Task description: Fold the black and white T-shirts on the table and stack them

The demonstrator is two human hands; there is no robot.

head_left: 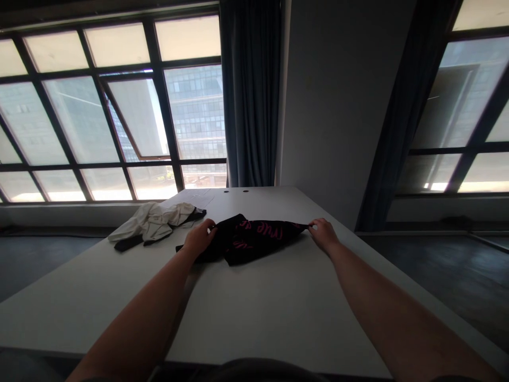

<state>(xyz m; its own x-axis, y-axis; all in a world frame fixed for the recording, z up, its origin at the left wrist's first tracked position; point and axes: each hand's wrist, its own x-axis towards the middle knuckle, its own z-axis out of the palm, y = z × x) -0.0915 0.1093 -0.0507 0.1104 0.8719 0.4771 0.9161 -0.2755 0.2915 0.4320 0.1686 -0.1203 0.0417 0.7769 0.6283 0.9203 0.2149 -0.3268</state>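
A black garment with pink lettering [254, 239] lies crumpled across the far middle of the white table [254, 318]. My left hand [200, 237] is closed on the garment's left edge. My right hand [324, 233] pinches the garment's right corner, and the cloth is drawn out between the two hands just above the tabletop. Both forearms reach forward from the bottom of the view.
A white and black pile of clothing [153, 224] lies on the table to the left of the black garment. Large windows and a dark curtain [250, 95] stand behind the table's far edge. Dark floor lies on both sides of the table.
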